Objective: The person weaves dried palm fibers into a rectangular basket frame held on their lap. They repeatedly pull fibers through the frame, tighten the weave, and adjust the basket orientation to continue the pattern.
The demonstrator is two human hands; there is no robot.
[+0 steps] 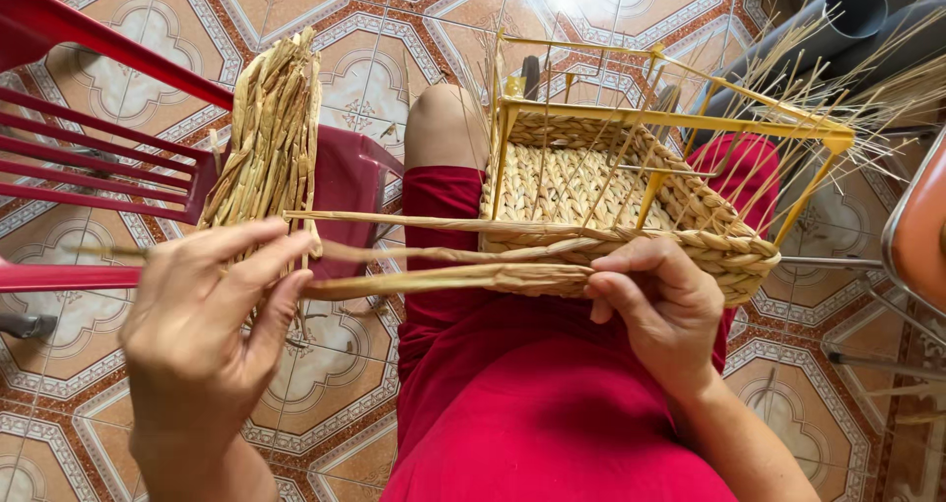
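A half-woven straw basket (581, 192) on a yellow metal frame (680, 120) rests on my lap, over red shorts. My right hand (662, 300) presses on the basket's near woven rim, fingers closed on the strands there. Twisted straw strands (414, 256) run leftward from the rim. My left hand (212, 310) pinches the loose ends of those strands, fingers curled around them. Thin upright straw stakes (788, 88) stick up and fan out from the basket's far side.
A bundle of dried straw (271, 128) lies on a red plastic chair (108, 137) at my left. Grey pipes (838, 19) lie at the top right, and a metal chair leg (912, 236) stands at the right edge. The floor is patterned tile (394, 29).
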